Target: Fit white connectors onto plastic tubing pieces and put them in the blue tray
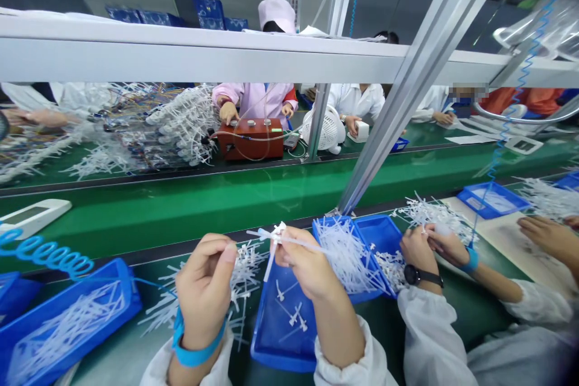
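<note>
Both raised | left hand (204, 283) curled | right hand (308, 262) pinching white pieces (277, 233)

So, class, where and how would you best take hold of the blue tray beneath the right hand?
Probably grasp the blue tray by its near rim, left of the sleeve, coming from the wearer's side: that wall shows uncovered, while the right hand and forearm overhang the other side. Keep it level, as loose white pieces lie inside.

White sleeves (353, 362) are loose, creased; the right ends partway up the forearm (339, 329). Bright blue band (199, 354) circles the left wrist (201, 322); thin blue cord (151, 284), coiled farther along, runs toward it
</note>
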`<state>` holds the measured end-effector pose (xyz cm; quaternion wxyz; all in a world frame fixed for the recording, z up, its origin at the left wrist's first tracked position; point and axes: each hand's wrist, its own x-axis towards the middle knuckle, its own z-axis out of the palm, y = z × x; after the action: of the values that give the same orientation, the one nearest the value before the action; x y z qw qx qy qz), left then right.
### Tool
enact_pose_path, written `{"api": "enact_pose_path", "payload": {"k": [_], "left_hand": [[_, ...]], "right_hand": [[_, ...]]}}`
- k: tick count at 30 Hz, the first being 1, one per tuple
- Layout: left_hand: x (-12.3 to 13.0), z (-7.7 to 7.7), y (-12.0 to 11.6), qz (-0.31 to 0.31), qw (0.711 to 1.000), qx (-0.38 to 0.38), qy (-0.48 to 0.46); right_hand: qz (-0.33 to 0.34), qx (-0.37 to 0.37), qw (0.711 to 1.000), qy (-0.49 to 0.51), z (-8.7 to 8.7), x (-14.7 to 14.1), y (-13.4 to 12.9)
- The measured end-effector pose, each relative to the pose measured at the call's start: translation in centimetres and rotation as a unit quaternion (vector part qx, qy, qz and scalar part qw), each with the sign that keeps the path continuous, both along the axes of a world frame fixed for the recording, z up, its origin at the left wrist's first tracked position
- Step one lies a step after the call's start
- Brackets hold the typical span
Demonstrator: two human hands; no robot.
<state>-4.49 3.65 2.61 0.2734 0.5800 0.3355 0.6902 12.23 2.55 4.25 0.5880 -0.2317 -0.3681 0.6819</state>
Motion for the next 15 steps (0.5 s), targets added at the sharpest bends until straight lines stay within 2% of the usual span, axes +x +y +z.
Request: {"api": "enact_pose_path", "payload": {"k": [3,8,15], "left_hand": [[0.0,0.1,-0.2,0.003,1.0,-0.011,0.013],[-0.1,0.2,-0.7,0.0,0.997,0.012,0.081],[-0.3,0.5,-1.0,-0.006,0.991,0.041,0.125]], "right_hand": [[0.032,-0.004,0.999,0.02,0.3,0.1,-0.2],[0.084,-0.024,0.994,0.067,0.7,0.5,-0.4],[0.097,-0.06,0.989,0.098,0.9,0.4,0.0]]}}
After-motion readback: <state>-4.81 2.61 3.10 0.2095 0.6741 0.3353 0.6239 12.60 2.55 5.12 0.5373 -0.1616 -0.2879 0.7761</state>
